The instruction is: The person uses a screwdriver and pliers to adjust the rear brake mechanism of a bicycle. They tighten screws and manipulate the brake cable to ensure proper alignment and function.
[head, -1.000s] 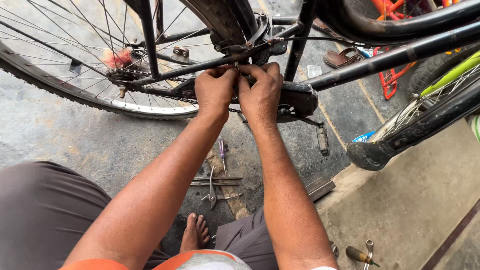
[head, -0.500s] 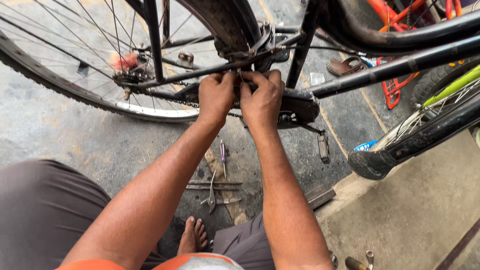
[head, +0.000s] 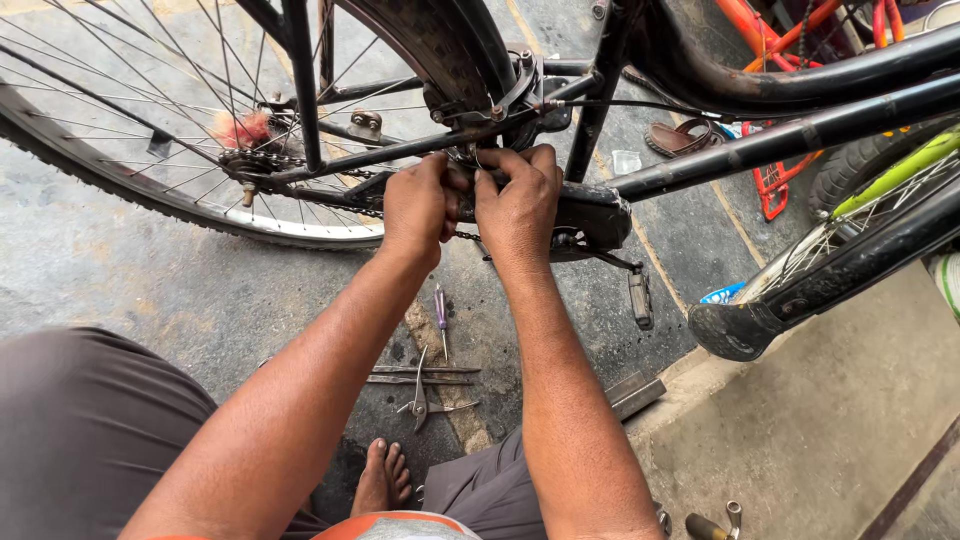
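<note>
Both my hands are up on the black bicycle frame (head: 700, 165), side by side and touching. My left hand (head: 420, 205) is curled shut on something at the frame, just under the rear tyre (head: 450, 45), and my right hand (head: 520, 200) is pinched closed right beside it. What the fingers (head: 540, 160) actually grip I cannot tell; my knuckles cover it, and only a thin wire loop peeks out between the hands. The chain (head: 350, 205) runs off to the left of my left hand and vanishes behind it. The rear wheel (head: 180, 150) is cut off by the top and left edges. Below my right hand the pedal (head: 640, 298) hangs down. Down between my forearms, pliers (head: 420, 395) and a purple screwdriver (head: 440, 315) lie on the floor (head: 150, 280), well below the hands. My bare foot (head: 385, 478) shows near the bottom edge. Compared with a second ago, my hands have stayed on the same spot; only the view has shifted a little lower and closer.
</note>
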